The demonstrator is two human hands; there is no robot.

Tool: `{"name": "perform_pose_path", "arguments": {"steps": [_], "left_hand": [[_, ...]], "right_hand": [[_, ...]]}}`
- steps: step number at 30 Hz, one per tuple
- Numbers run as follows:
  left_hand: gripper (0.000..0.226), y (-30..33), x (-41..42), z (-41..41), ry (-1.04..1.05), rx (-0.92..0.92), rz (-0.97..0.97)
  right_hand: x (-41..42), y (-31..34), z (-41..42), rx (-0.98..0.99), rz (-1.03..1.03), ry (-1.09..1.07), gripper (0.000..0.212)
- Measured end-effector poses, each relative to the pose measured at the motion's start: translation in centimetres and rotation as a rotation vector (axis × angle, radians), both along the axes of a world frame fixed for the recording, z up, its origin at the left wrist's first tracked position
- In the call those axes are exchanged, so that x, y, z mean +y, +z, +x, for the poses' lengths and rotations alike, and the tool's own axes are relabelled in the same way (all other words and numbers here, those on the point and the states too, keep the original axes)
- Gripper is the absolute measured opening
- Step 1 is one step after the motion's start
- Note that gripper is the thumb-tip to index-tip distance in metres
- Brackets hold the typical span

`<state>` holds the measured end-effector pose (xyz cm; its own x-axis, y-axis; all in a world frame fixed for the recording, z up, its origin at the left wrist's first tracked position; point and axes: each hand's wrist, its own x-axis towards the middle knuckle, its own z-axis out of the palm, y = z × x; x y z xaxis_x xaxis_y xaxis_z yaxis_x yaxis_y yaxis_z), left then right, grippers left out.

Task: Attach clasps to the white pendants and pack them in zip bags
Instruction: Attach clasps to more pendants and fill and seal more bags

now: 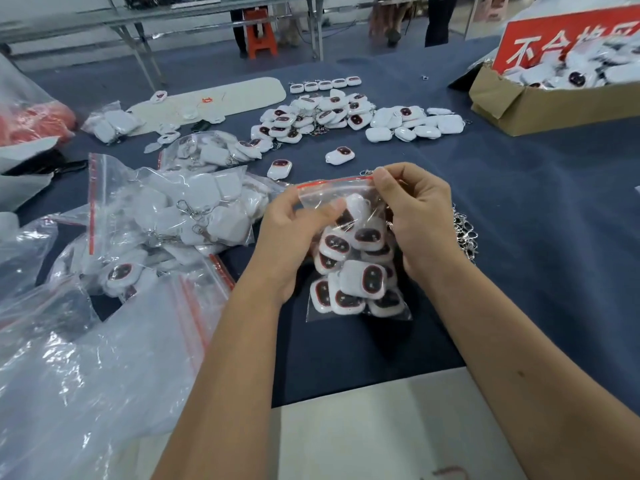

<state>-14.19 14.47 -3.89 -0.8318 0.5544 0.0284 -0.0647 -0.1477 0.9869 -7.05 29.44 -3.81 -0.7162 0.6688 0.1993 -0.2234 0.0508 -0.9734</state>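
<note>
Holding the zip bag up over the desk, both hands work the red seal strip: the left hand has a pinching grip on the film near the top-left, the right hand nips the top-right corner. The bag is thin, crinkly and slippery, so I'd guess it sags under the load; best held right at the stiffer zip edge. The white pendants inside look like hard, glossy, rounded plastic, light each but bulky together. Loose metal clasps lie just beside the right hand, tangly-looking stuff.
</note>
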Motion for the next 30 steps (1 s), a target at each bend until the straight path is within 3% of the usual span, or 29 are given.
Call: {"name": "perform_pose_path", "arguments": {"steps": [7,12,14,19,24,30], "left_hand": [[0.015,0.0,0.1,0.2,-0.044,-0.019,0.038],[0.013,-0.5,0.0,0.4,0.060,-0.057,0.100],[0.004,-0.7,0.1,0.5,0.073,-0.049,0.093],[0.031,-0.9,0.4,0.5,0.150,-0.014,0.020],[0.035,-1.2,0.3,0.6,0.174,-0.011,0.062],[0.028,-2.1,0.4,0.8,0.252,0.129,0.055]], "right_hand": [[0.7,0.4,0.1,0.072,-0.036,-0.024,0.015],[0.2,-0.5,0.1,-0.175,-0.073,0.069,0.037],[-0.1,-0.6,0.1,-0.163,-0.077,0.080,0.038],[-0.1,-0.7,0.1,-0.102,-0.127,0.113,0.034],[0.2,-0.7,0.3,-0.056,-0.258,0.105,0.034],[0.6,-0.6,0.2,-0.022,-0.404,0.172,0.029]]}}
